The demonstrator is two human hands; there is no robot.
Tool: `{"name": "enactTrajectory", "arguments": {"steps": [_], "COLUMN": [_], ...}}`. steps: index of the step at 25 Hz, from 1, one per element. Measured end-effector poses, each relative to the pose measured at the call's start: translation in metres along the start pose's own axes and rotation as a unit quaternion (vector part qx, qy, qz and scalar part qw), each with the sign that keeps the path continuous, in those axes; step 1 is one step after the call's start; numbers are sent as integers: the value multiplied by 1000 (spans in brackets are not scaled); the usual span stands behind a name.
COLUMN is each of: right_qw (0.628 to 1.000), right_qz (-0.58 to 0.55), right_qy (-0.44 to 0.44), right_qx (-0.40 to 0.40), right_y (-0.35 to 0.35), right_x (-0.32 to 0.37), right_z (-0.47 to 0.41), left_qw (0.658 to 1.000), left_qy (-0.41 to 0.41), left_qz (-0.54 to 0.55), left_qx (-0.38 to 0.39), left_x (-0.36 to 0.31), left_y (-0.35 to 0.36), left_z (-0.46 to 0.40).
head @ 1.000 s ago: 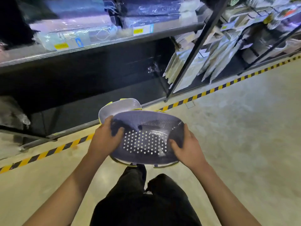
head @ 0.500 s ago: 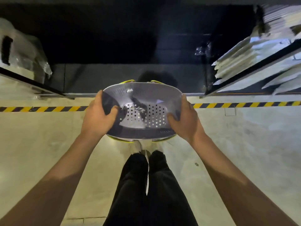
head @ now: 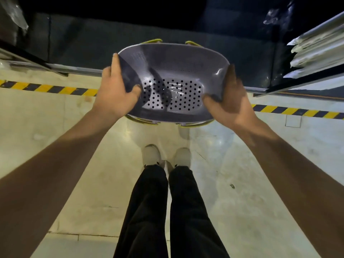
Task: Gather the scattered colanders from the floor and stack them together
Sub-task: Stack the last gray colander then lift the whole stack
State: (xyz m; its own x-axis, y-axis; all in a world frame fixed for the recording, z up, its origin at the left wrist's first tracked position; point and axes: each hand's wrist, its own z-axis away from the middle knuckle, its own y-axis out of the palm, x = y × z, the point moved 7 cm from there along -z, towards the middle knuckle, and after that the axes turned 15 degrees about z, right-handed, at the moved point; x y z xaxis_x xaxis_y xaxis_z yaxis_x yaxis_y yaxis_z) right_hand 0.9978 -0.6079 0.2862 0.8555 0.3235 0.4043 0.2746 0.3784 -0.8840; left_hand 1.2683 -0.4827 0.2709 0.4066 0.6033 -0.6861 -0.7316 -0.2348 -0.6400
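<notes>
Colander [head: 173,75] glossy, seemingly plastic; floor [head: 242,202] smooth, polished.

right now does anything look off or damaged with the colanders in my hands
Nothing stands out. The grey colander looks whole, with yellow rims of others nested beneath it. The left hand and right hand hold its two ends, roughly level, above the floor. No spill shows.
</notes>
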Motion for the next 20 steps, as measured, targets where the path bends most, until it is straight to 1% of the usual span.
{"name": "enactTrajectory", "arguments": {"steps": [2, 4, 5, 8, 10, 12, 14, 15, 17, 20], "right_qw": [1000, 998, 998, 998, 997, 993, 990, 990, 990, 979], "right_qz": [27, 51, 44, -10, -22, -49, -77, -79, -57, 11], "right_qy": [2, -17, -25, -26, -8, 12, 35, 46, 67, 135], "right_qx": [14, 20, 26, 52, 75, 107, 114, 112, 112, 153], "right_y": [17, 23, 23, 15, 11, 13, 14, 16, 24, 50], "right_x": [-8, -11, -11, -7, -7, -11, -13, -15, -25, -52], "right_z": [-2, -6, -8, -9, -3, 8, 25, 34, 56, 94], "left_qw": [1000, 1000, 1000, 998, 996, 993, 986, 985, 990, 988], "left_qy": [2, 8, 8, 8, -3, -5, -5, -4, -18, -75], "left_qz": [-12, 3, 7, -12, 17, 74, 115, 115, 64, -68], "left_qx": [14, 12, 17, 66, 84, 96, 118, 127, 124, 117], "left_x": [12, 17, 19, 23, 28, 32, 36, 41, 56, 89], "left_y": [12, 15, 15, 13, 10, 5, 1, 0, -3, -2], "left_z": [-4, -15, -21, -23, -18, -14, -7, 0, 17, 44]}}
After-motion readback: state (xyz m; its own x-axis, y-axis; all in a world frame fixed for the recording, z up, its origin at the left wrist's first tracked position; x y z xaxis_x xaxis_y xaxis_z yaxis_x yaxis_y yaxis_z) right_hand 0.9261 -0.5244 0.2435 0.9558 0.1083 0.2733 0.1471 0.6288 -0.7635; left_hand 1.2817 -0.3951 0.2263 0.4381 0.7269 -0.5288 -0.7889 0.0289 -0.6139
